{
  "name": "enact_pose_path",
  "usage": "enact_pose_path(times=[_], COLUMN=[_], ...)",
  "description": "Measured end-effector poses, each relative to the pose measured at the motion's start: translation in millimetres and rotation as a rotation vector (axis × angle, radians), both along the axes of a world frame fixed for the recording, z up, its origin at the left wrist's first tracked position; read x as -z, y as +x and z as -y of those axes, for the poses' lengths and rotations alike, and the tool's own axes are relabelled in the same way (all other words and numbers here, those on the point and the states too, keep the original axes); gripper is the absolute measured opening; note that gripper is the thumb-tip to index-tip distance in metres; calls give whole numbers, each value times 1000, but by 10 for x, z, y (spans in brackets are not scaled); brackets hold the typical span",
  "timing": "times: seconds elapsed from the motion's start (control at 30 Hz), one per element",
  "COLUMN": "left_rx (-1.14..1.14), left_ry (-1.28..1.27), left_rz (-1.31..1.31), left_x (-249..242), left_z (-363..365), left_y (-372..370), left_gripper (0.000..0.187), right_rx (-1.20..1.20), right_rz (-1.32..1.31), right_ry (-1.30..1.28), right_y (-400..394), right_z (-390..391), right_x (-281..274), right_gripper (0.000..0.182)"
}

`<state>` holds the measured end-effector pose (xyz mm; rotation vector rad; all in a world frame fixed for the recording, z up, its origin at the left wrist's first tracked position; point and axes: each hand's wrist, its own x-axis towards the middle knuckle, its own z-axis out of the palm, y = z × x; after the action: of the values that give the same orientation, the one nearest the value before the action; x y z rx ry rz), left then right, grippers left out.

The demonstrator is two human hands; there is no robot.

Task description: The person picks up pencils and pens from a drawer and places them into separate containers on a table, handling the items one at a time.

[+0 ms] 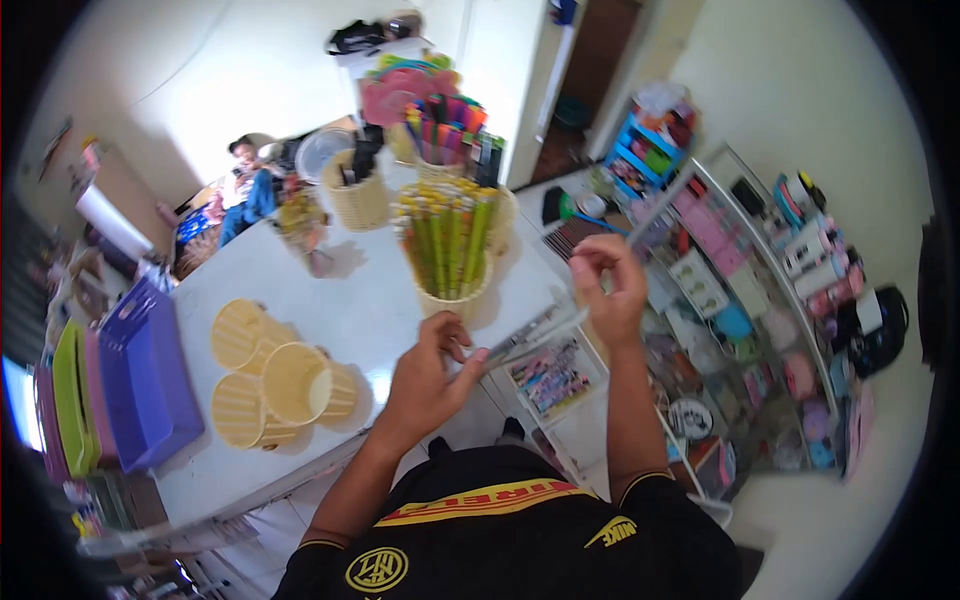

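Note:
A cream woven basket (455,300) on the white table holds a thick bunch of yellow-green pencils (450,235). My left hand (430,375) is just in front of this basket, over the table edge, fingers bent and thumb stretched apart, with nothing visible in it. To the right, my right hand (612,285) is raised past the table edge with its fingers curled in toward the thumb; what they hold, if anything, I cannot make out. Several empty cream baskets (297,383) stand together to the left of my left hand.
More baskets hold colourful pens (445,130) and dark items (358,185) behind the pencils. Purple trays (150,375) line the left end. A glass display case (740,280) and an open drawer (555,375) are at right. A person (245,190) sits at the back.

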<state>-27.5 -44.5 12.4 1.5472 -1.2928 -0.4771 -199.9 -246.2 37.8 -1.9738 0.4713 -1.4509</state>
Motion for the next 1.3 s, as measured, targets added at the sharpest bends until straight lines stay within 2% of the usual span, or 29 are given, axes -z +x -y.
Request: enact_pose_path(times=[0.1,0.17,0.2,0.27,0.3,0.33,0.4,0.47,0.53,0.57,0.63,0.8,0.83,0.87,0.9,0.97,1.07,1.3], left_rx=[-25,-48,-65,-53,-71,-94,-64,-44,7,3,-24,-41,-28,-30,-68,-101,-92,-128], left_ry=[-9,-4,-10,41,7,-27,16,55,170,183,222,111,100,110,113,123,85,131], left_rz=[-40,-64,-62,-63,-82,-99,-58,-11,227,236,467,638,668,678,691,709,727,751], left_x=[48,36,20,20,36,51,92,95,71,50,36,137,135,154,180,199,167,154], left_z=[8,17,15,11,-2,-26,-104,-148,-148,-155,-157,-215,-248,-309,-387,-395,-337,-291], left_y=[-12,-44,-52,-64,-79,-85,-54,-27,-13,-14,-19,44,53,90,139,142,113,64], left_gripper=[52,50,50,49,45,41,38,36,33,33,47,65,69,69,73,77,79,83], right_rx=[238,214,254,193,181,189,29,-70,26,10,136,137,192,248,235,173,150,111], right_rz=[25,-99,-100,-470,-581,-580,-872,-962,-1126,-1123,-1289,-1435,-1517,-1583,-1576,-1805,-1824,-1810], right_ry=[208,568,596,638,698,723,1042,1134,1247,1255,797,798,585,364,367,421,358,404], right_y=[-883,-1459,-1666,-1962,-2050,-2171,-2456,-2689,-2661,-2710,-2806,-2686,-2679,-2654,-2616,-2571,-2614,-2561], right_z=[209,217,184,227,250,302,475,571,582,568,527,686,706,732,779,840,806,864], right_x=[104,108,218,555,789,1112,1916,2839,3461,3910,4768,5439,5528,5609,5619,5575,5709,5520], right_gripper=[13,15,15,19,20,20,19,24,21,21,25,28,28,27,27,24,21,19])
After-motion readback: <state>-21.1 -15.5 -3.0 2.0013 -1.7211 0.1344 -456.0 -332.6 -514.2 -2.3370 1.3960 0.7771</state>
